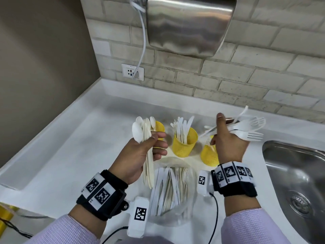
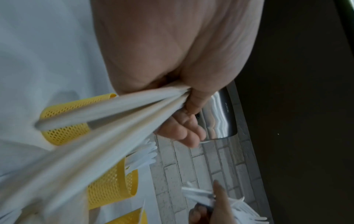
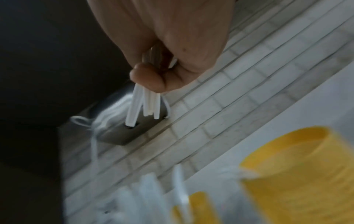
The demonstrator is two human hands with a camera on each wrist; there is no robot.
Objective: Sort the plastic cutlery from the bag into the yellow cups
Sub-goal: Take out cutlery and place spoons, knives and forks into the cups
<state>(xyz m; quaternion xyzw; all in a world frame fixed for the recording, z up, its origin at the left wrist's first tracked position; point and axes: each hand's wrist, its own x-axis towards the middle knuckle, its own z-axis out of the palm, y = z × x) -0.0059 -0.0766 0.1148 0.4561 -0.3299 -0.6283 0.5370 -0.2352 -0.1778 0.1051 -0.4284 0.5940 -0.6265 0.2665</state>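
My left hand (image 1: 147, 148) grips a bundle of white plastic spoons (image 1: 140, 129), bowls up, in front of the left yellow cup (image 1: 159, 127). In the left wrist view the spoon handles (image 2: 114, 118) fan out from the left hand (image 2: 184, 106). My right hand (image 1: 226, 140) grips a bunch of white forks (image 1: 249, 127), tines pointing right, above the right yellow cup (image 1: 209, 155). The right wrist view shows the right hand (image 3: 162, 72) closed round the fork handles (image 3: 145, 106). The middle yellow cup (image 1: 184, 143) holds several knives. The clear bag (image 1: 174, 191) with more cutlery lies near me.
A steel sink (image 1: 295, 182) is set into the white counter (image 1: 70, 147) at the right. A steel hand dryer (image 1: 190, 25) hangs on the tiled wall above the cups, its cable running to a wall socket (image 1: 132, 72). A yellow object (image 1: 5, 217) sits at the lower left.
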